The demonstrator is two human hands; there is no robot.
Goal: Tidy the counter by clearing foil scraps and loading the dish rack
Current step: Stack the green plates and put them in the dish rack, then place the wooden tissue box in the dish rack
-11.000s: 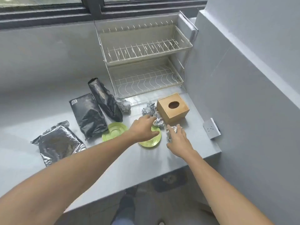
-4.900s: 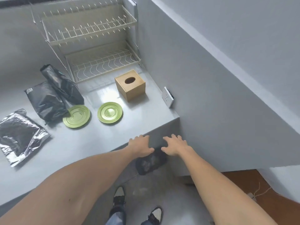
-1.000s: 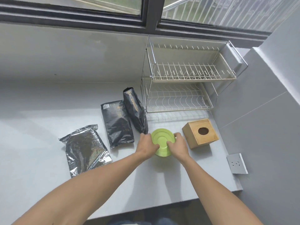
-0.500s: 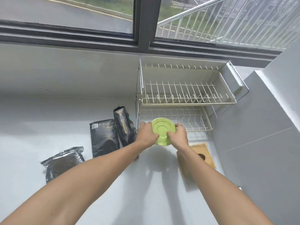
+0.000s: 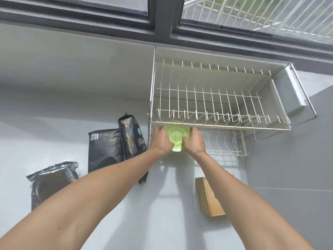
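Both hands hold the green plates [image 5: 177, 137] upright between them, my left hand [image 5: 161, 140] on the left rim and my right hand [image 5: 194, 141] on the right rim. The plates are raised at the left front of the white two-tier dish rack [image 5: 221, 123], their top edge just under the front rail of the upper shelf, in front of the lower shelf. Whether it is one plate or a stack of two I cannot tell. Both rack shelves show bare wires. No foil scraps are in view.
Two black coffee bags [image 5: 115, 141] lean just left of the rack, and a silver foil pouch [image 5: 52, 181] lies further left on the grey counter [image 5: 162, 204]. A wooden tissue box [image 5: 207, 197] sits under my right forearm. A grey wall closes off the right side.
Both hands have lifted the green plates off the counter and carried them up and forward to the rack's left front. The camera has tilted up towards the window.
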